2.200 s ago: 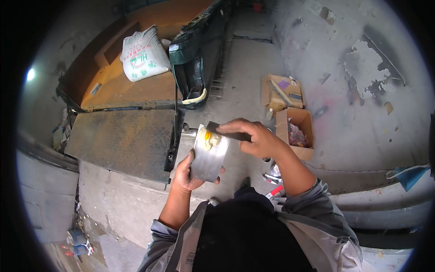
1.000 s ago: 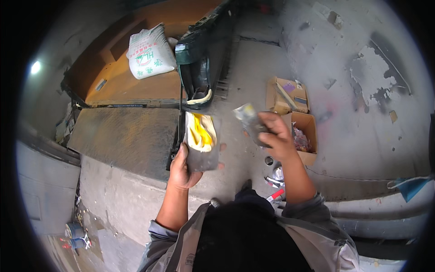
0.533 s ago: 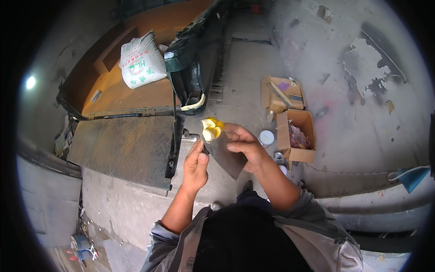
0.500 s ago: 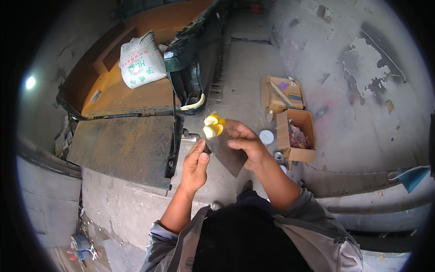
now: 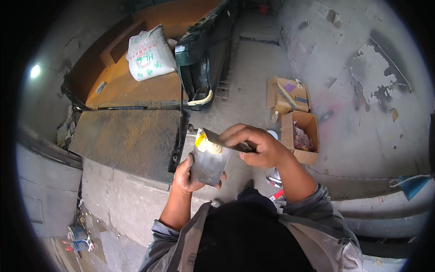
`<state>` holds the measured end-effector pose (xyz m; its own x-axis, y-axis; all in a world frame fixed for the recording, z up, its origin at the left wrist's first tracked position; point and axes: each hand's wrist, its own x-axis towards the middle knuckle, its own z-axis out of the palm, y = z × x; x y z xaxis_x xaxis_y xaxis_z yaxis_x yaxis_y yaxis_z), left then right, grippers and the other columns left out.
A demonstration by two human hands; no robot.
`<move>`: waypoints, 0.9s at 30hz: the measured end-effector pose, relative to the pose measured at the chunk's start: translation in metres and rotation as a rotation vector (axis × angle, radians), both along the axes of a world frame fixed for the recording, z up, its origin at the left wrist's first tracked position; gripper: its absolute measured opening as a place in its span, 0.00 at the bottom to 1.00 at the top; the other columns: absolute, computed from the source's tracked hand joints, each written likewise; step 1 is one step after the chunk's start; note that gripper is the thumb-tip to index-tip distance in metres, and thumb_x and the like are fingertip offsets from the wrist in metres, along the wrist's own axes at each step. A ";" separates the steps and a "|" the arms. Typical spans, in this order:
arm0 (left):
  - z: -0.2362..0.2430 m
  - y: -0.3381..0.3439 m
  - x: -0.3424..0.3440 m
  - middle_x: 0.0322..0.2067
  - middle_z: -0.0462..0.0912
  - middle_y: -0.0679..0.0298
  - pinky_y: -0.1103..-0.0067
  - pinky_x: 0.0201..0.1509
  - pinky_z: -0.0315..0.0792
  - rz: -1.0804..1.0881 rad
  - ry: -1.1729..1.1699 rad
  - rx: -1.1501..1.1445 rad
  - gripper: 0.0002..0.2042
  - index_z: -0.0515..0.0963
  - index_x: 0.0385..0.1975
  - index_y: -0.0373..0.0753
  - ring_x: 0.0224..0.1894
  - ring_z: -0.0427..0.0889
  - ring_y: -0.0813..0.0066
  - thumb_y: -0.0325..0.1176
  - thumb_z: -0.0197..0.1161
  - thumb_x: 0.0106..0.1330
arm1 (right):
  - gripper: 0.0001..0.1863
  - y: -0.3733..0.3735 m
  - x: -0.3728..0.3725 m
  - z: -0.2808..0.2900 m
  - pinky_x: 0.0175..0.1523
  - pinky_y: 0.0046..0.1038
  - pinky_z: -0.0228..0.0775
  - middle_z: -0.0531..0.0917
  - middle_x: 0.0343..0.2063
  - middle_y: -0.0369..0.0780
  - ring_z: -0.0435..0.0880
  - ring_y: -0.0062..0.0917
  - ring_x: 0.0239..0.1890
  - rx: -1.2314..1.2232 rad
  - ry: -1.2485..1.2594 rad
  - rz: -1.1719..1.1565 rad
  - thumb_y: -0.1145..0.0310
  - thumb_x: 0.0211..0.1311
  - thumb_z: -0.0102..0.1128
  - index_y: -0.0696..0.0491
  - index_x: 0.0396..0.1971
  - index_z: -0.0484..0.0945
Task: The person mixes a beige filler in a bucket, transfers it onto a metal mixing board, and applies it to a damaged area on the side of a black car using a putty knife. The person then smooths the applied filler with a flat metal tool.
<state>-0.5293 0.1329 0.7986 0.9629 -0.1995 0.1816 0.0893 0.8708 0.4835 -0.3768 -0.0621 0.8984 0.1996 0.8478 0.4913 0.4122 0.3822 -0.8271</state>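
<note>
My left hand (image 5: 186, 174) grips a flat metal plate (image 5: 207, 170) from underneath, with a mound of cream and yellow paste (image 5: 207, 143) on its upper end. Above it, my right hand (image 5: 258, 147) pinches a dark, thin metal scraper (image 5: 236, 144), whose edge lies across the paste. Both blades are held in the air over the concrete floor, just right of the hinged steel flap of the truck bed.
The rusty truck bed (image 5: 118, 90) holds a white sack (image 5: 152, 52), with its lowered flap (image 5: 122, 139) at left. Cardboard boxes (image 5: 306, 156) sit by the stained wall (image 5: 371, 72). Cans lie by my feet and at lower left (image 5: 79, 235). A blue mask (image 5: 410, 186) hangs at right.
Since half a second ago, my right hand's scraper has turned across the plate, which now faces up flatter in my left hand. The paste has shifted and spread beneath the scraper.
</note>
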 end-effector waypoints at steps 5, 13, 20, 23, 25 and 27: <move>0.013 -0.010 0.005 0.57 0.72 0.52 0.51 0.41 0.78 0.158 0.057 0.016 0.35 0.60 0.66 0.42 0.52 0.78 0.44 0.62 0.50 0.68 | 0.27 0.003 0.016 -0.011 0.64 0.35 0.65 0.79 0.53 0.44 0.76 0.38 0.57 -0.194 -0.175 -0.368 0.82 0.44 0.52 0.55 0.49 0.77; 0.011 -0.022 0.025 0.60 0.70 0.61 0.67 0.59 0.70 0.693 0.078 0.358 0.30 0.55 0.69 0.41 0.59 0.71 0.68 0.54 0.43 0.75 | 0.25 0.026 -0.034 -0.031 0.63 0.38 0.65 0.79 0.51 0.45 0.74 0.41 0.56 -0.256 -0.344 -0.474 0.79 0.46 0.54 0.54 0.50 0.76; 0.022 -0.025 0.032 0.59 0.70 0.60 0.71 0.59 0.70 0.854 -0.013 0.558 0.33 0.55 0.69 0.35 0.57 0.72 0.70 0.55 0.43 0.75 | 0.25 0.038 -0.025 -0.012 0.64 0.36 0.64 0.79 0.52 0.45 0.75 0.39 0.57 -0.184 -0.291 -0.448 0.80 0.46 0.52 0.54 0.50 0.77; 0.024 -0.007 0.018 0.56 0.73 0.57 0.66 0.52 0.76 0.705 0.138 0.336 0.28 0.59 0.66 0.38 0.55 0.75 0.65 0.52 0.43 0.75 | 0.26 0.013 -0.024 -0.010 0.63 0.37 0.65 0.79 0.51 0.45 0.75 0.40 0.56 -0.196 -0.341 -0.431 0.82 0.44 0.51 0.55 0.49 0.77; 0.020 0.004 0.005 0.57 0.72 0.53 0.57 0.44 0.80 0.424 0.201 0.140 0.30 0.58 0.67 0.40 0.56 0.76 0.53 0.55 0.44 0.73 | 0.27 0.002 -0.014 0.014 0.61 0.39 0.66 0.79 0.52 0.44 0.75 0.40 0.56 -0.085 -0.423 -0.379 0.82 0.42 0.51 0.56 0.49 0.77; 0.017 0.004 -0.005 0.58 0.71 0.49 0.51 0.34 0.81 0.155 0.077 -0.014 0.34 0.57 0.68 0.42 0.54 0.75 0.38 0.59 0.45 0.71 | 0.27 0.009 -0.009 0.027 0.61 0.39 0.67 0.79 0.52 0.43 0.75 0.40 0.56 -0.057 -0.487 -0.249 0.82 0.41 0.51 0.56 0.48 0.77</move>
